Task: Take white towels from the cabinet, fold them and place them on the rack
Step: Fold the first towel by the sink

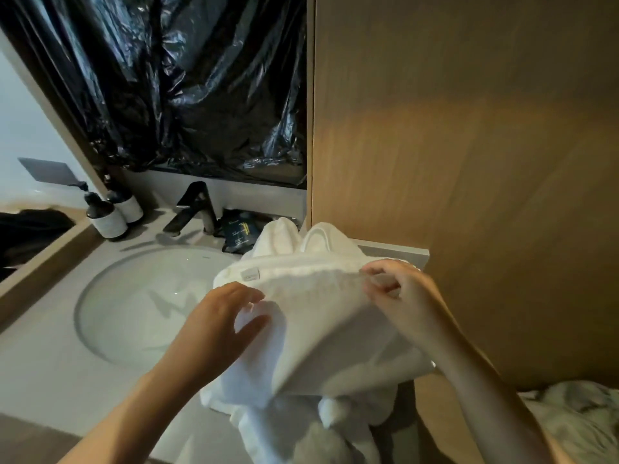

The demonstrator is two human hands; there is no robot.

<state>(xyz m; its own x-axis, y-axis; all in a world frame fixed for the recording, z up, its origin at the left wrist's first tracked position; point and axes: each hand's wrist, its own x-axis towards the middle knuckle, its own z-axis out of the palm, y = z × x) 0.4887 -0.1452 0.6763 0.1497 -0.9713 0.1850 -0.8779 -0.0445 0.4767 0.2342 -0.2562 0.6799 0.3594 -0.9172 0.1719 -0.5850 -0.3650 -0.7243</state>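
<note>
A white towel (321, 316) lies bunched on the counter's right end, partly hanging over the front edge. My left hand (217, 316) hovers over its left side with fingers spread and relaxed, the thumb touching a fold. My right hand (398, 289) pinches the towel's upper right edge between thumb and fingers. More white towel fabric (284, 239) is heaped behind it against the wooden panel. No rack shows in this view.
A round white sink (140, 303) is set in the grey counter, with a black faucet (194, 209) behind it. Two dark pump bottles (107, 216) stand at the back left. Black plastic sheeting (187, 88) covers the mirror. A wooden cabinet panel (469, 162) fills the right.
</note>
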